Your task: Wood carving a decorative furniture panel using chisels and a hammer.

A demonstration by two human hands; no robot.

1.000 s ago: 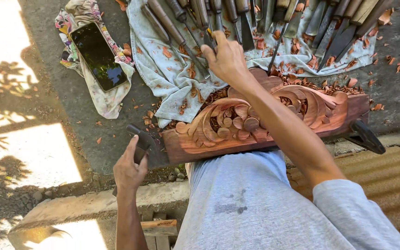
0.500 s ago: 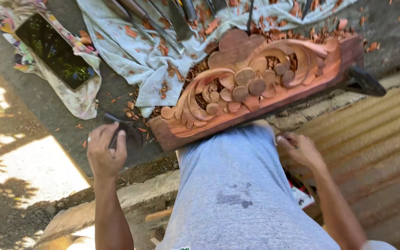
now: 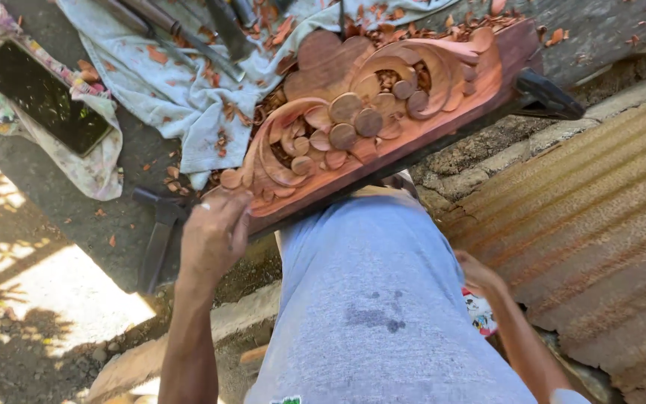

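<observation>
We have the carved wooden panel [image 3: 383,112] lying tilted across our lap and against the concrete ledge [image 3: 607,30], closer to us than a second ago. Our left hand [image 3: 214,236] has come up from the dark clamp handle [image 3: 157,239] to the panel's lower left corner, fingers curled on its edge. Our right hand [image 3: 480,273] has dropped beside our thigh, away from the chisels [image 3: 181,30]; whether its grip holds anything, we cannot tell.

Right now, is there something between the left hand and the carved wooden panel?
Nothing visible stands between them. The left hand already rests its fingers on the lower left end of the carved wooden panel. The dark clamp lies beside that hand, under the panel's corner, not in front of it.
</observation>
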